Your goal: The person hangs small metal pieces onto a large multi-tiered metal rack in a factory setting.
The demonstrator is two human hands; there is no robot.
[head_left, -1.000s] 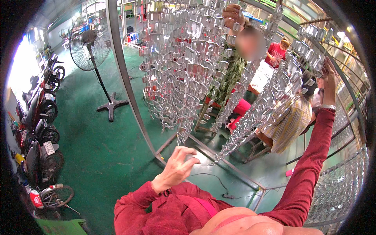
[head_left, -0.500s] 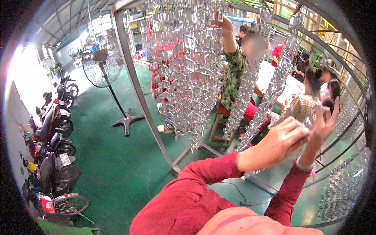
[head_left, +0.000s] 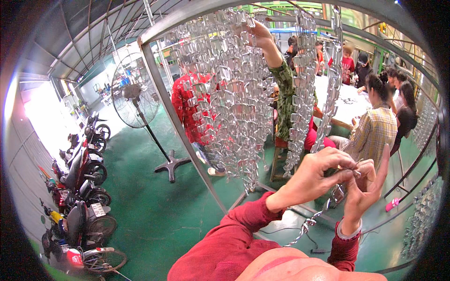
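My left hand (head_left: pixel 313 175) and my right hand (head_left: pixel 364 191) meet in front of the hanging strands. Both pinch a small shiny metal link (head_left: pixel 357 173) between their fingertips, and its exact shape is too small to make out. My right forefinger points upward, away from the pinch. Below my hands a chain of silvery metal links (head_left: pixel 307 225) trails down toward my chest. Beyond my left hand, a single metal strand (head_left: pixel 326 119) and a thicker bunch of linked pieces (head_left: pixel 300 93) hang from the rack.
A grey metal rack (head_left: pixel 173 105) carries a dense curtain of metal chains (head_left: pixel 229 93). Another person's camouflage-sleeved arm (head_left: pixel 283 89) reaches into it. A standing fan (head_left: pixel 136 105) and parked motorbikes (head_left: pixel 75 182) are at left. People sit around a white table (head_left: pixel 344 100) at right.
My view has shifted, so the rack and fan appear farther right. My hands have come lower, and the link at my fingertips and the chain below now show.
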